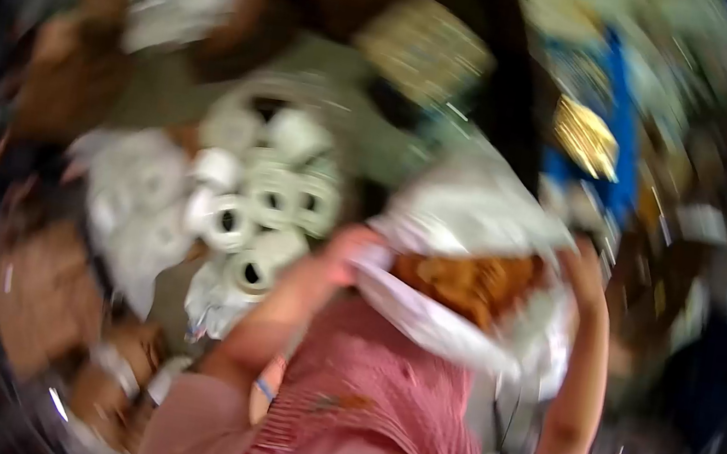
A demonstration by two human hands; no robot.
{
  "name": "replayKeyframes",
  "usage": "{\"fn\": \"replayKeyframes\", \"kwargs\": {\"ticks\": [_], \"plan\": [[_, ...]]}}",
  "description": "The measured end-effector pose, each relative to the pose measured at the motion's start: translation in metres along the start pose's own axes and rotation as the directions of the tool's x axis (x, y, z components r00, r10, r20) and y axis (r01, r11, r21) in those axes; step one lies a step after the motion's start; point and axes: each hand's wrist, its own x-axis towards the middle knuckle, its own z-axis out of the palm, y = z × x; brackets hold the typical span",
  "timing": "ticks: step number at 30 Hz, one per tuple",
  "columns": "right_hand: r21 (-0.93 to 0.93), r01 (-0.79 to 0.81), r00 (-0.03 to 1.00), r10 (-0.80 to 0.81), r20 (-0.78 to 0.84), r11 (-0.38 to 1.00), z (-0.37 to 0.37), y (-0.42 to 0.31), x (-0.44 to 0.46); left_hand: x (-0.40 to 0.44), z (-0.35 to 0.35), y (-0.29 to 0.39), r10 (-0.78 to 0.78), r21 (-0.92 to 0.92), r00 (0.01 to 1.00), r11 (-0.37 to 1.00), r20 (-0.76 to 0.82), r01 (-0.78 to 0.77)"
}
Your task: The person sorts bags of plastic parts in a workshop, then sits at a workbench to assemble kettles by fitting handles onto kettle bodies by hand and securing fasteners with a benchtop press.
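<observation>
Between my two hands hangs a large white plastic sack (479, 197), its mouth facing me. Orange-brown contents (472, 284) show inside, too smeared by motion to name. My left hand (355, 254) is closed on the left edge of the sack's mouth. On the opposite side my right hand (583, 263) grips the rim, with its fingers partly hidden by the plastic. The sack is held in front of my pink checked apron (371, 372).
Left of the sack lie several white rolls with hollow cores (272, 200), some in clear plastic. White plastic bags (134, 204) and a cardboard box (43, 293) are farther left. A pale wrapped bundle (425, 50), a gold packet (586, 136) and a blue bag (621, 124) lie beyond.
</observation>
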Motion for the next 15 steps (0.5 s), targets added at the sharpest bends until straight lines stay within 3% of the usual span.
{"fn": "replayKeyframes", "kwargs": {"ticks": [1, 2, 3, 4, 5, 6, 8, 10, 11, 14, 15], "plan": [[-0.234, 0.099, 0.963, -0.153, -0.223, 0.967, 0.010, 0.015, 0.019, 0.029, -0.023, -0.020, 0.324, 0.151, 0.946, 0.937, -0.024, -0.316], [-0.438, 0.157, 0.897, -0.313, -0.311, 0.885, 0.015, 0.023, 0.040, 0.057, -0.044, -0.041, 0.612, 0.328, 0.790, 0.756, -0.046, -0.567], [-0.499, 0.185, 0.878, -0.371, -0.304, 0.846, 0.037, -0.025, 0.019, 0.030, -0.007, -0.059, 0.700, 0.369, 0.679, 0.705, -0.221, -0.606], [-0.830, 0.251, 0.735, -0.656, -0.171, 0.498, 0.054, -0.044, 0.022, 0.018, 0.015, -0.088, 0.816, 0.385, 0.390, 0.554, -0.427, -0.738], [-0.780, 0.400, 0.682, -0.725, -0.097, 0.481, 0.080, -0.078, 0.013, -0.020, 0.028, -0.092, 0.718, 0.561, 0.484, 0.695, -0.501, -0.450], [-0.746, 0.490, 0.692, -0.722, 0.019, 0.450, 0.091, -0.088, 0.012, -0.013, 0.021, -0.120, 0.604, 0.487, 0.629, 0.788, -0.489, -0.377], [-0.708, 0.566, 0.739, -0.640, 0.209, 0.422, 0.107, -0.091, 0.023, -0.015, 0.027, -0.141, 0.480, 0.401, 0.753, 0.862, -0.451, -0.310], [-0.711, 0.550, 0.796, -0.531, 0.289, 0.438, 0.114, -0.083, 0.049, -0.031, 0.055, -0.130, 0.394, -0.050, 0.837, 0.895, -0.380, -0.444], [-0.678, 0.567, 0.800, -0.510, 0.316, 0.468, 0.110, -0.076, 0.065, 0.035, 0.041, -0.138, 0.321, -0.206, 0.829, 0.869, -0.458, -0.450], [-0.663, 0.476, 0.865, -0.444, 0.234, 0.578, 0.103, -0.051, 0.111, 0.096, 0.031, -0.142, 0.351, -0.285, 0.845, 0.829, -0.404, -0.481], [-0.410, 0.414, 0.910, -0.383, 0.159, 0.813, 0.091, -0.020, 0.155, 0.105, 0.032, -0.144, 0.377, -0.228, 0.839, 0.844, -0.393, -0.486]]}}
